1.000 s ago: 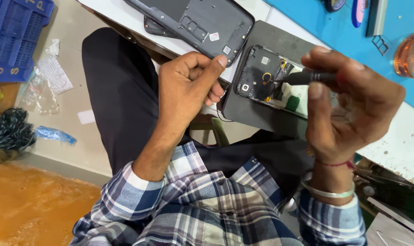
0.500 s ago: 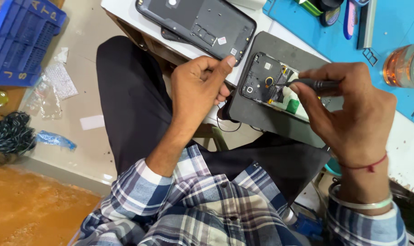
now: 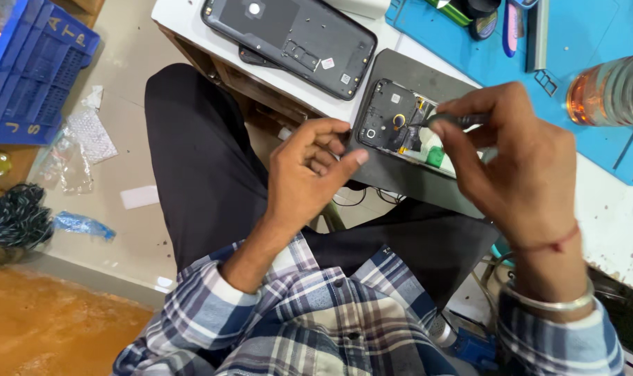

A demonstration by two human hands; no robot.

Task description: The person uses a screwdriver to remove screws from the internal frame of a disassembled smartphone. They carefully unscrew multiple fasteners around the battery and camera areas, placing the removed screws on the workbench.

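Left hand (image 3: 309,174) shifted lower | screwdriver (image 3: 456,120) horizontal, tip pointing left | phone (image 3: 400,129)

My left hand (image 3: 309,174) steadies opened phone (image 3: 400,125) edge; right hand (image 3: 518,167) pinches screwdriver (image 3: 456,120), tip on phone internals; back cover (image 3: 295,38) beside.

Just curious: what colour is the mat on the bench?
Blue, seen best in the head view: the mat.

Bright, even indoor light, soft shadows; mild glare on bottle (image 3: 612,90) at right edge; slight motion blur, wide-angle stretch.
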